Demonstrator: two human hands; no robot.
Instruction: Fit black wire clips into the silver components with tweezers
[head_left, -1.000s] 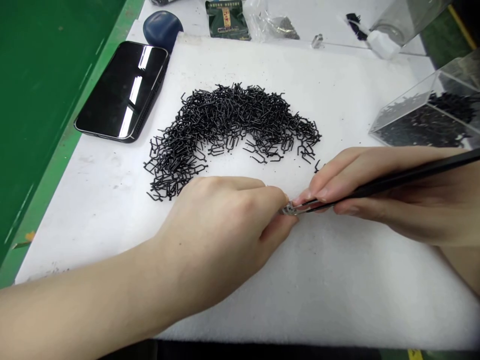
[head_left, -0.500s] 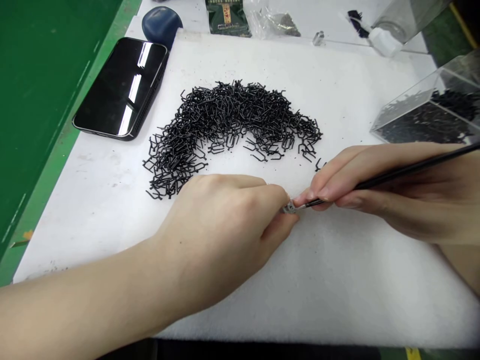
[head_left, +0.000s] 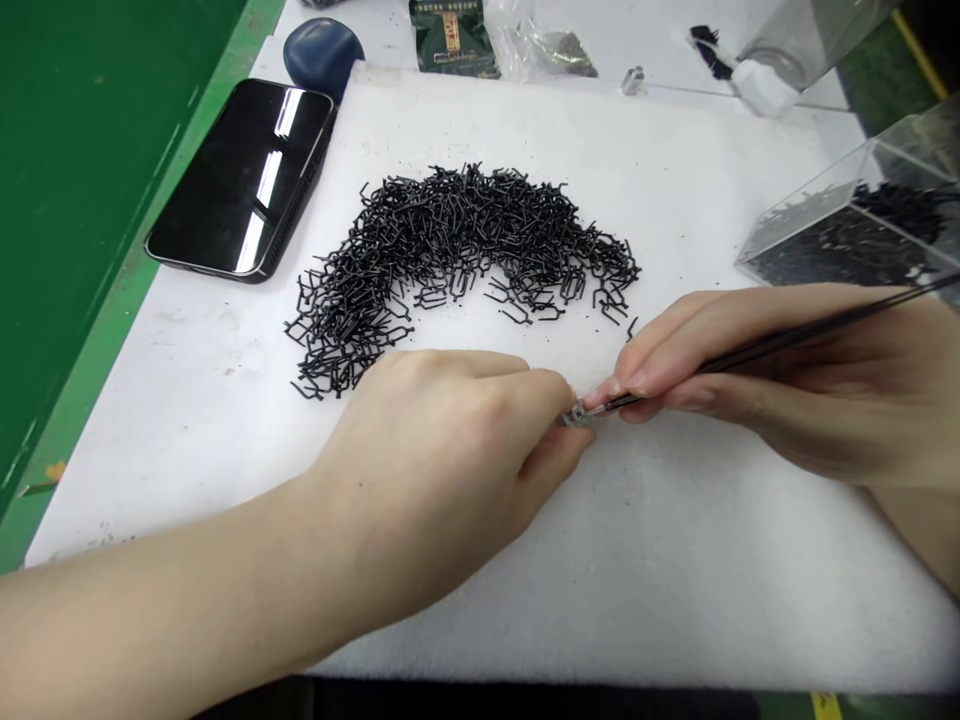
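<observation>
My left hand (head_left: 457, 450) rests on the white foam pad (head_left: 675, 580) with its fingers pinched on a tiny clear part (head_left: 576, 417). My right hand (head_left: 780, 380) is closed around black tweezers (head_left: 757, 350), whose tips meet that small part between the two hands. Just behind my hands lies an arc-shaped pile of small black bent clips (head_left: 457, 250). One loose clip (head_left: 632, 326) lies by my right index finger.
A black phone (head_left: 240, 175) lies at the pad's left rear corner, next to a dark blue round object (head_left: 322, 50). A clear plastic box (head_left: 855, 230) of black clips stands at the right. Packets and a clear bag sit at the back. Green surface borders the left.
The tweezers have tilted slightly in my right hand; both hands stay in place at the small part.
</observation>
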